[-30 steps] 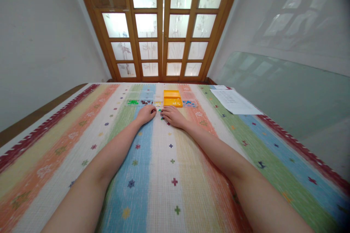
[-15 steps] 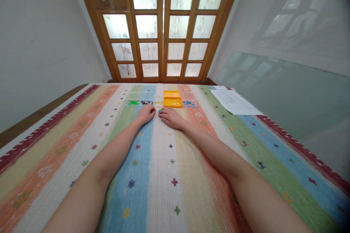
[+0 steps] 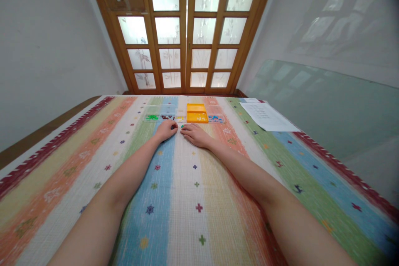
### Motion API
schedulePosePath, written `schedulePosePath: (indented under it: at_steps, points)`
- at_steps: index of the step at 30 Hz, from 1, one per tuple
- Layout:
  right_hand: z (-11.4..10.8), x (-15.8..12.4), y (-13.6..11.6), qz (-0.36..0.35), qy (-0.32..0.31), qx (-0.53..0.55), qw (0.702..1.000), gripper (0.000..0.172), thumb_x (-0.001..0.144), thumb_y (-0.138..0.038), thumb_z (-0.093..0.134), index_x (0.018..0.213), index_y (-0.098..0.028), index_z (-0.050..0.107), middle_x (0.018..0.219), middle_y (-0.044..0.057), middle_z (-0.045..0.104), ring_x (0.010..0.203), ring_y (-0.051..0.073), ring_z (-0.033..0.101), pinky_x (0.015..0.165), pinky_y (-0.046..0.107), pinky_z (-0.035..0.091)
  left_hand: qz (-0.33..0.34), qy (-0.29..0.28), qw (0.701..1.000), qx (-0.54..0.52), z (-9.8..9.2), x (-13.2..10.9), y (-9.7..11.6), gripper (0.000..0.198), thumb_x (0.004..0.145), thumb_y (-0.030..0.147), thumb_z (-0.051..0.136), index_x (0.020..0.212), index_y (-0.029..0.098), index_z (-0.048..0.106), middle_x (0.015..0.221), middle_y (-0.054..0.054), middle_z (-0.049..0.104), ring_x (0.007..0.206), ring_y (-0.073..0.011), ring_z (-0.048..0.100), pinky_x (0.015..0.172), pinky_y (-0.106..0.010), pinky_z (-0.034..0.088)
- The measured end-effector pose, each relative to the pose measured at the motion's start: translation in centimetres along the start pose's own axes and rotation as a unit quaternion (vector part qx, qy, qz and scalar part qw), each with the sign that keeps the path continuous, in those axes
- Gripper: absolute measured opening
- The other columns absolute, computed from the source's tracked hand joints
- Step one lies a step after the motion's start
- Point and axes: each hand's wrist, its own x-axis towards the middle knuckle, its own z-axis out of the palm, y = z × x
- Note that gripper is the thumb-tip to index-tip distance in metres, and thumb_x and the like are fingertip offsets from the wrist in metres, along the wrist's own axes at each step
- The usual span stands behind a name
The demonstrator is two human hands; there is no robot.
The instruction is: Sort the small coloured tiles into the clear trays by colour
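My left hand rests on the striped cloth, its thumb and fingers pinched together. Whatever it pinches is too small to make out. Just to its right, my right hand lies palm down with its fingers together, and a small green bead shows at its fingertips. A narrow gap separates the two hands. Right beyond them stand clear boxes holding green beads, dark red beads, yellow beads and blue beads. Among these, an orange box has its lid up and holds small pale pieces.
Printed paper sheets lie at the far right of the table. A striped, patterned tablecloth covers the tabletop. Behind the table are wooden doors with glass panes, and white walls rise on both sides.
Hardly anything differs: both hands keep their places by the boxes. The view has shifted very slightly.
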Motion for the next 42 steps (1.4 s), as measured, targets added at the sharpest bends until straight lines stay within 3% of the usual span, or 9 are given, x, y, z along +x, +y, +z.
schedulePosePath:
  at_steps: [6, 12, 17, 22, 29, 42]
  points:
    - [0.0, -0.1, -0.1, 0.002, 0.006, -0.001, 1.000, 0.036, 0.106, -0.028, 0.049, 0.135, -0.022, 0.069, 0.135, 0.012, 0.066, 0.126, 0.025, 0.058, 0.111, 0.045, 0.044, -0.031, 0.057, 0.997, -0.030, -0.3, 0.1, -0.4, 0.016, 0.092, 0.025, 0.058, 0.095, 0.018, 0.072, 0.097, -0.007, 0.071, 0.089, -0.0205, 0.063, 0.086, -0.034, 0.049]
    - [-0.2, -0.1, -0.1, 0.005, -0.009, 0.011, 1.000, 0.035, 0.106, -0.031, 0.051, 0.133, -0.025, 0.072, 0.136, 0.011, 0.067, 0.129, 0.026, 0.058, 0.114, 0.047, 0.043, -0.015, 0.010, 0.999, -0.028, -0.1, 0.1, -0.9, 0.010, 0.086, 0.024, 0.064, 0.088, 0.020, 0.073, 0.093, -0.006, 0.071, 0.092, -0.0215, 0.063, 0.090, -0.035, 0.050]
    - [-0.2, -0.1, -0.2, 0.004, -0.019, 0.012, 1.000, 0.035, 0.106, -0.031, 0.051, 0.134, -0.024, 0.071, 0.137, 0.012, 0.066, 0.129, 0.026, 0.059, 0.113, 0.047, 0.045, 0.008, 0.007, 1.000, -0.017, 0.0, 0.1, -1.2, 0.011, 0.086, 0.025, 0.064, 0.087, 0.020, 0.074, 0.096, -0.007, 0.071, 0.097, -0.0217, 0.064, 0.094, -0.035, 0.049]
    - [0.1, -0.1, 0.1, -0.013, -0.030, -0.001, 0.999, 0.039, 0.107, -0.034, 0.051, 0.142, -0.025, 0.065, 0.150, 0.010, 0.058, 0.142, 0.027, 0.051, 0.120, 0.049, 0.039, 0.033, -0.009, 0.999, -0.030, -0.3, 0.2, -1.4, 0.011, 0.086, 0.025, 0.064, 0.089, 0.020, 0.074, 0.096, -0.006, 0.071, 0.098, -0.0215, 0.064, 0.094, -0.034, 0.049]
    - [0.6, 0.0, 0.3, 0.005, -0.050, 0.004, 0.999, 0.040, 0.108, -0.036, 0.050, 0.146, -0.029, 0.062, 0.151, 0.007, 0.059, 0.144, 0.024, 0.049, 0.123, 0.050, 0.034, -0.048, 0.042, 0.997, -0.051, -0.8, 0.0, -1.7, 0.014, 0.089, 0.025, 0.059, 0.094, 0.020, 0.071, 0.096, -0.005, 0.071, 0.086, -0.0198, 0.063, 0.085, -0.034, 0.051]
    - [-0.1, 0.1, -0.2, -0.012, -0.038, -0.012, 0.999, 0.039, 0.107, -0.032, 0.048, 0.141, -0.023, 0.065, 0.143, 0.011, 0.064, 0.135, 0.026, 0.056, 0.118, 0.049, 0.038, 0.041, -0.027, 0.996, -0.075, -1.7, 0.0, -2.4, 0.011, 0.084, 0.029, 0.066, 0.086, 0.023, 0.076, 0.094, -0.005, 0.071, 0.097, -0.0220, 0.065, 0.093, -0.035, 0.050]
